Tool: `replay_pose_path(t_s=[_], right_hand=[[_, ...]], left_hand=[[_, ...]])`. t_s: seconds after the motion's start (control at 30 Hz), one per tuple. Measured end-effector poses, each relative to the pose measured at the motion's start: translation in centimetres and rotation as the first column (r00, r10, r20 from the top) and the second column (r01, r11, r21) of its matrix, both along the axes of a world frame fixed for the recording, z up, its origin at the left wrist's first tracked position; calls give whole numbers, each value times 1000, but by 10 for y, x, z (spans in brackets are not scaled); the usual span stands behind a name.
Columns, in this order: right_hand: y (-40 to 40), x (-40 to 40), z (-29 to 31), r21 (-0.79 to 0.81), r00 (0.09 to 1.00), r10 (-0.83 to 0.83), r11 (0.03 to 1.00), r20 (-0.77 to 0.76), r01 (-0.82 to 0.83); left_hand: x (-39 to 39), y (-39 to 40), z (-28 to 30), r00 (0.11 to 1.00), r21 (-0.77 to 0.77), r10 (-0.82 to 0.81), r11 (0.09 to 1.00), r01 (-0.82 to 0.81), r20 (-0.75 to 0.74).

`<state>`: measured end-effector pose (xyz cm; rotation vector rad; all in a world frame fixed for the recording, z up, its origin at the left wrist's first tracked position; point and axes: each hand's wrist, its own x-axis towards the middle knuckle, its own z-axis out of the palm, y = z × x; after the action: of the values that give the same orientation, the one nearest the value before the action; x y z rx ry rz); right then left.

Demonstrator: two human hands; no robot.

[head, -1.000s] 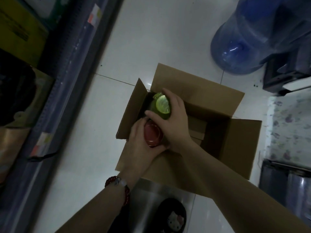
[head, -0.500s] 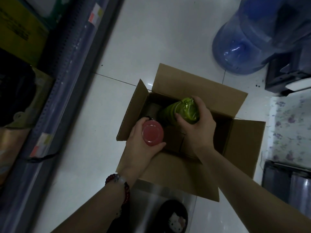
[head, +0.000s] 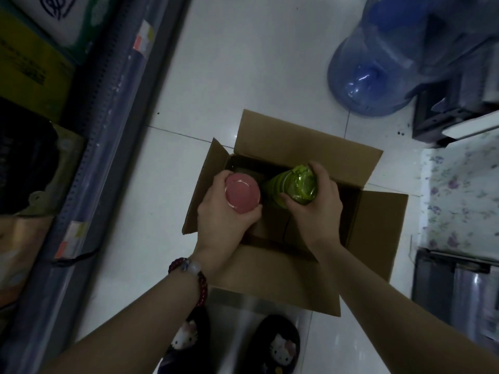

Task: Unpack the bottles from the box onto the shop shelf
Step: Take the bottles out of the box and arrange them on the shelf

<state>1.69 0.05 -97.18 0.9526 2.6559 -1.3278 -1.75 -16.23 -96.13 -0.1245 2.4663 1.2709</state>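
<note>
Head view, one entry: open brown cardboard box (head: 272,276) on a white tiled floor (head: 243,63), flaps spread. The left hand (head: 224,220) has its fingers curled round a pink round-ended bottle (head: 242,193), held upright over the box's left side. The right hand (head: 317,203) grasps a green plastic-wrapped bottle (head: 293,187), its long axis tilted up and rightward out of the box. The grey metal shop shelf (head: 113,147) lies to the left (nearer the left hand, so the pink bottle likely goes first).
</note>
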Motion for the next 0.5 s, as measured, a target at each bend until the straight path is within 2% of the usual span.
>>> replay_pose_path(t_s=[0.2,0.37,0.5], right_hand=[[20,14,71,-31,1000,-29,999,11,29],[45,10,165,-63,995,-85,995,-48,82],[66,7,238,-21,990,-96,995,-104,94]], left_hand=[[-16,19,79,1000,31,1,1000,0,-9],[-29,47,161,999,45,-12,999,11,38],[-36,69,235,997,42,-81,996,81,-4]])
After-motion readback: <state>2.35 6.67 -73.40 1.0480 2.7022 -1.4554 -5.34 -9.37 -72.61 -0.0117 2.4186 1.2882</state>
